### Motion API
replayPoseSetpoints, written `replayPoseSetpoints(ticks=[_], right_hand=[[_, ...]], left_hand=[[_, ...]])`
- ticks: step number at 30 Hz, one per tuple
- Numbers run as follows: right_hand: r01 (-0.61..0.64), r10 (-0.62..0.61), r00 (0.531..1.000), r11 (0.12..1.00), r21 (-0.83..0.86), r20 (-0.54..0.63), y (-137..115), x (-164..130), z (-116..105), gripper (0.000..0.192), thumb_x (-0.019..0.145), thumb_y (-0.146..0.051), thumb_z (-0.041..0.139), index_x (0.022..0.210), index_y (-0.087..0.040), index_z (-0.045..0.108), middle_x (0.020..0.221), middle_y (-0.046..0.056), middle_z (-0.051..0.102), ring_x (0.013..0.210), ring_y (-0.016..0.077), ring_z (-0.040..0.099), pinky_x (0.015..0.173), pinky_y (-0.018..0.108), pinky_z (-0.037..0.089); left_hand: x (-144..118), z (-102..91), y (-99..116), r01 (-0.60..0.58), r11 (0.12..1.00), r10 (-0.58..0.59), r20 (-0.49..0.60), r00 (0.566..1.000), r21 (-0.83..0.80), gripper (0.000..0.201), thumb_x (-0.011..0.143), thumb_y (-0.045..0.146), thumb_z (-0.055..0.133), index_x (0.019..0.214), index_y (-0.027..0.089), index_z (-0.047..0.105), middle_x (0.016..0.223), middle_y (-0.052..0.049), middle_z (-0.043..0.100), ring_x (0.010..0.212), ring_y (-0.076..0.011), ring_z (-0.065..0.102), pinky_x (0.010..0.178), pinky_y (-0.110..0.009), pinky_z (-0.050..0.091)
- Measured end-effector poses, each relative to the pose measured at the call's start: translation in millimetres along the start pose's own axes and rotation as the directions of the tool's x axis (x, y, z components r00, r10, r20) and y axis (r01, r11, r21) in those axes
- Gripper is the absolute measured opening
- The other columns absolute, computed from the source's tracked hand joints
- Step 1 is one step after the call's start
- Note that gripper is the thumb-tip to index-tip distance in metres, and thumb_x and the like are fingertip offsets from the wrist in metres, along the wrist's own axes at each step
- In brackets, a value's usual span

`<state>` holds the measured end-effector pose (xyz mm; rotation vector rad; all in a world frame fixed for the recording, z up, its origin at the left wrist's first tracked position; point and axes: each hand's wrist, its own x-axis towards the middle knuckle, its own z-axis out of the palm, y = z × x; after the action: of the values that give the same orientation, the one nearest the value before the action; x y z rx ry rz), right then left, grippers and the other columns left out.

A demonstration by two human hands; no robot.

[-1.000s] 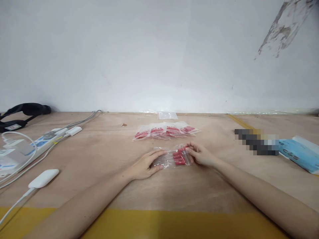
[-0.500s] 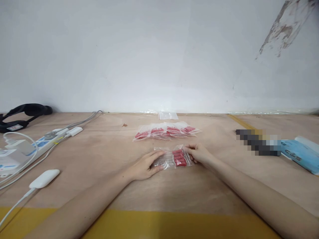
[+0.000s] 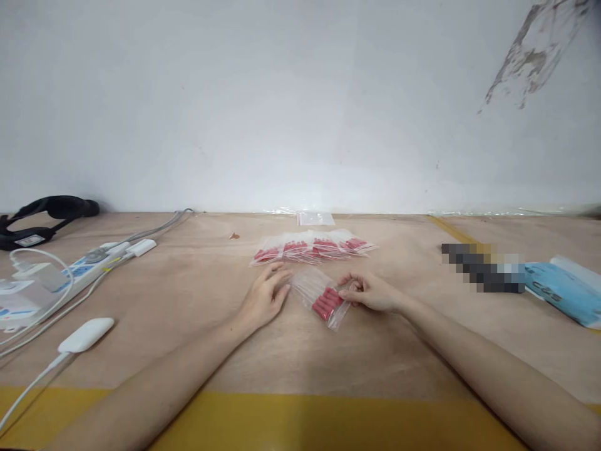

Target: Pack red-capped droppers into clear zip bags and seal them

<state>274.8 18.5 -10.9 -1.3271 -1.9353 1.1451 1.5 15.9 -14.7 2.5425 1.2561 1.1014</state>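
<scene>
Right hand [image 3: 370, 293]: fingers pinched closed on the edge of a small clear bag [image 3: 323, 297] holding red pieces. The bag lies tilted on the desk [image 3: 188, 294], its far end toward the left hand, its near end just in front of the right fingertips.

Left hand [image 3: 263, 295]: laid flat, palm down, fingers spread narrow and loosely extended, holding nothing. Its fingertips rest at or just beside the bag's far corner; actual contact cannot be confirmed.

Beyond both hands, close to the left fingertips, lies a pile of filled bags [image 3: 312, 245] of the same kind, fanned in a row. Further beyond it, against the wall, lies an empty clear bag [image 3: 316, 218].

Well out from the left hand: a white power strip [image 3: 89, 263] with cables, a white adapter [image 3: 85, 335], and a black strap [image 3: 44, 210] at the wall. Well out from the right hand: a blue packet [image 3: 561, 288].

Assessment: the work in hand appears to be finishing one filled bag, most likely closing or flattening it, with the right hand gripping and the left steadying. The seal's condition cannot be read. In my judgement the next move calls for a firm pinch along the opening, the left hand pressing the bag flat, and the contents kept clear of the closure.
</scene>
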Motion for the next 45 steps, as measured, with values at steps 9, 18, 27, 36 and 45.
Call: replayPoseSetpoints(ticks=[9, 18, 27, 36, 45], right_hand=[[0.408, -0.397, 0.911, 0.829, -0.383, 0.113, 1, -18, -13, 0.058, 0.063, -0.049, 0.068, 0.116, -0.028, 0.055, 0.107, 0.005, 0.053, 0.083, 0.0161, 0.052, 0.071, 0.029, 0.044], [0.489, -0.553, 0.831, 0.773, -0.404, -0.052, 7, -31, 16, 0.040, 0.074, -0.038, 0.060, 0.112, -0.026, 0.057, 0.107, 0.008, 0.053, 0.087, 0.0180, 0.054, 0.078, 0.033, 0.046], [0.605, -0.759, 0.651, 0.541, -0.584, -0.029, 14, -26, 12, 0.024, 0.082, -0.018, 0.047, 0.102, -0.023, 0.061, 0.092, 0.006, 0.059, 0.079, 0.0135, 0.055, 0.068, 0.026, 0.046], [0.388, -0.847, 0.511, 0.074, -0.919, 0.148, 4, -26, 7, 0.019, 0.085, -0.020, 0.048, 0.073, -0.019, 0.063, 0.063, 0.001, 0.058, 0.066, 0.0117, 0.048, 0.070, 0.029, 0.033], [0.334, -0.818, 0.527, -0.053, -0.941, 0.232, 2, -22, 9, 0.029, 0.085, -0.010, 0.041, 0.059, -0.017, 0.053, 0.059, -0.001, 0.052, 0.061, 0.0105, 0.037, 0.074, 0.028, 0.028]], left_hand=[[-7, -1.6, 28, -0.127, 0.992, 0.119, 0.351, 0.929, -0.001, 0.046, 0.087, 0.042, 0.045, 0.127, 0.020, 0.044, 0.131, -0.010, 0.043, 0.121, -0.0248, 0.040, 0.101, -0.042, 0.033], [-1, 2.3, 18, -0.014, 0.999, -0.002, 0.290, 0.957, 0.051, 0.048, 0.090, 0.044, 0.035, 0.130, 0.017, 0.041, 0.143, -0.010, 0.024, 0.131, -0.0270, 0.024, 0.106, -0.044, 0.025], [14, 6.2, 23, -0.185, 0.982, 0.182, 0.489, 0.853, -0.043, 0.047, 0.089, 0.042, 0.040, 0.131, 0.020, 0.040, 0.140, -0.010, 0.032, 0.129, -0.0246, 0.028, 0.106, -0.041, 0.027], [4, 9.5, 10, -0.447, 0.892, 0.453, 0.138, 0.881, -0.070, 0.029, 0.083, 0.032, 0.055, 0.108, 0.017, 0.060, 0.111, -0.009, 0.059, 0.099, -0.0178, 0.059, 0.087, -0.029, 0.048], [10, 13.3, 11, -0.539, 0.841, 0.530, 0.136, 0.837, 0.041, 0.024, 0.085, 0.025, 0.050, 0.101, 0.013, 0.063, 0.102, -0.009, 0.064, 0.091, -0.0179, 0.062, 0.082, -0.029, 0.051]])
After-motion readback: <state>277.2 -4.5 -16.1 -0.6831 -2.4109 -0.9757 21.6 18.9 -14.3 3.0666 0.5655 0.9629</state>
